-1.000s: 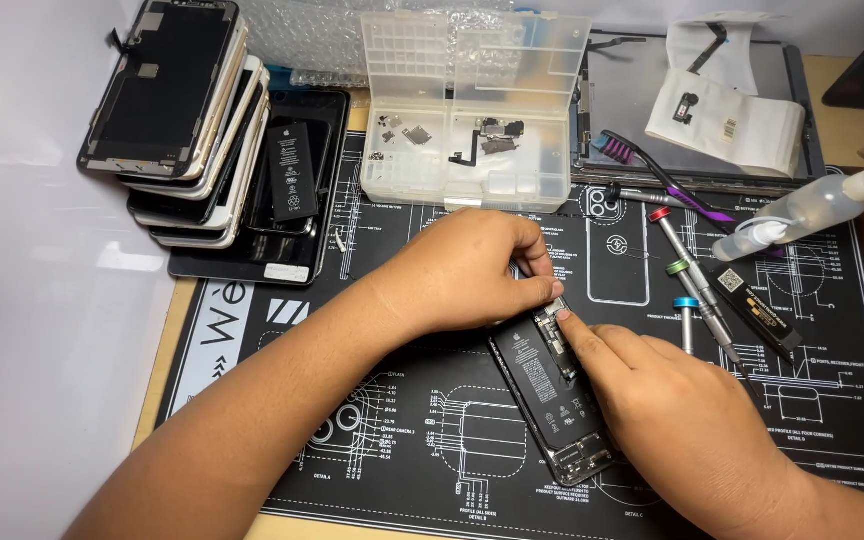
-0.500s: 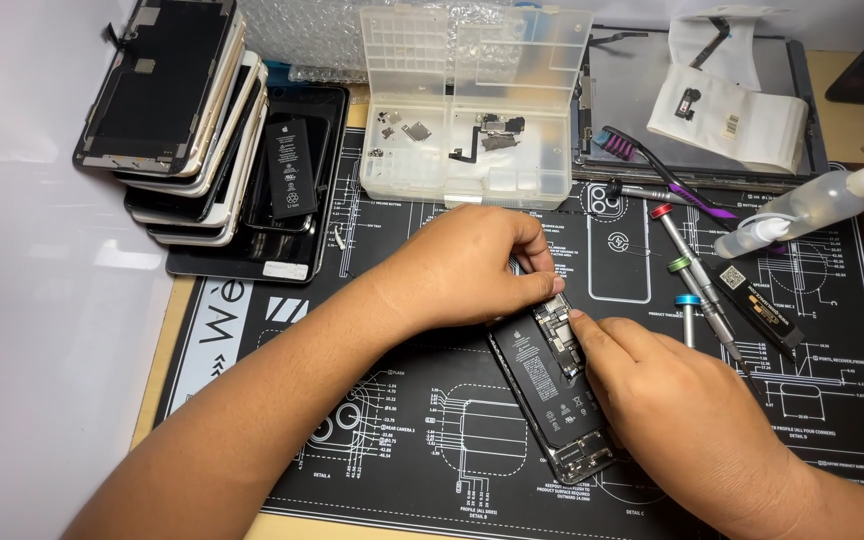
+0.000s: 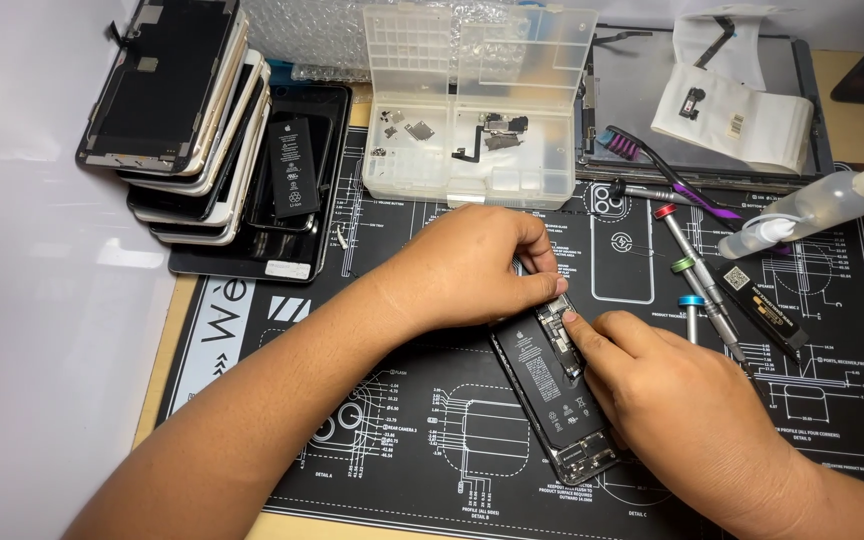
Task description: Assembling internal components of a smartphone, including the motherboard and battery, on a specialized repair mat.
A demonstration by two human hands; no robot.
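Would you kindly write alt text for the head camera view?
Two bare hands work on an opened phone lying on a black repair mat: the left hand steadies its top end, the right hand presses a fingertip inside. Screwdrivers, a clear parts box and stacked phone screens surround them.

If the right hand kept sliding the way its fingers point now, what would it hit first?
The right hand points up-left along the opened phone. It would most likely meet the left hand's fingertips, pinched at the phone's top end. Beyond them stands the clear parts box.
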